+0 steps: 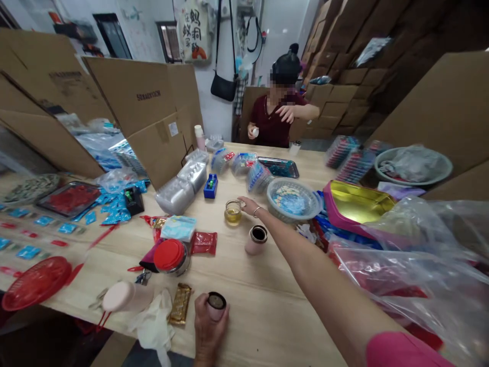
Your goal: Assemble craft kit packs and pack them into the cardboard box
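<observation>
In the head view my left hand (pixel 208 325) is wrapped round a small pink cup (pixel 217 305) with a dark inside, at the near edge of the table. My right arm reaches far across, and my right hand (pixel 250 206) grips the handle side of a small glass pitcher (pixel 233 216) holding yellowish liquid. Between them an uncapped pink thermos (pixel 255 242) stands upright, its dark mouth facing up. A gold-wrapped packet (pixel 180 304) and a whitish glove (pixel 155 323) lie left of my left hand.
A red-lidded jar (pixel 169 255), red packet (pixel 204 243) and blue tape dispenser (pixel 210 186) are on the table (pixel 290 311). A grey basin (pixel 293 199) and pink-rimmed tin (pixel 359 204) stand right. Opposite sits a person (pixel 277 117) holding a small white object. Cardboard (pixel 153 122) stands upright at left.
</observation>
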A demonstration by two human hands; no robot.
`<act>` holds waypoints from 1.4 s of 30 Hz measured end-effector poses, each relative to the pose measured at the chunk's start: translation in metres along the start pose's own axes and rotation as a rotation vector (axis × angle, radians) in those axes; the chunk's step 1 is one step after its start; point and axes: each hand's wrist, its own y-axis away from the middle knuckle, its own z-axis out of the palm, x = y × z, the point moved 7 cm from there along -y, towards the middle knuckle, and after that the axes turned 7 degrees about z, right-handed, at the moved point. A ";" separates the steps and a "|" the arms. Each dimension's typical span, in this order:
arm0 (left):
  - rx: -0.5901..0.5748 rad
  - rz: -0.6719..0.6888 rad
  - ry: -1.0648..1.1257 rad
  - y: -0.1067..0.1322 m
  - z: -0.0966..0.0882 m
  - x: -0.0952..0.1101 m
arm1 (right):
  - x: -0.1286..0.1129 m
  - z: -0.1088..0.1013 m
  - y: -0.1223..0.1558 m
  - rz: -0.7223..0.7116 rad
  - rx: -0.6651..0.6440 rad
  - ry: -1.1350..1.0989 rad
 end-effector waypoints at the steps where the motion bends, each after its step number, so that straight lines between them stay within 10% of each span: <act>1: 0.005 0.003 0.003 0.000 0.000 0.000 | 0.002 0.002 0.000 0.011 -0.019 0.017; 13: -0.022 0.099 -0.083 -0.004 -0.003 0.013 | 0.017 -0.012 0.040 0.157 0.028 -0.091; 20: -0.038 0.032 -0.045 -0.007 0.000 0.010 | -0.013 -0.064 0.063 0.164 0.204 -0.235; 28: -0.105 -0.062 0.013 -0.007 0.006 0.002 | -0.037 -0.116 0.155 0.043 0.314 -0.404; 35: -0.112 -0.085 0.050 -0.010 0.007 0.001 | -0.043 -0.154 0.234 0.083 0.418 -0.039; 42: -0.116 -0.076 0.047 -0.010 0.008 0.000 | -0.040 -0.153 0.241 0.226 0.246 0.289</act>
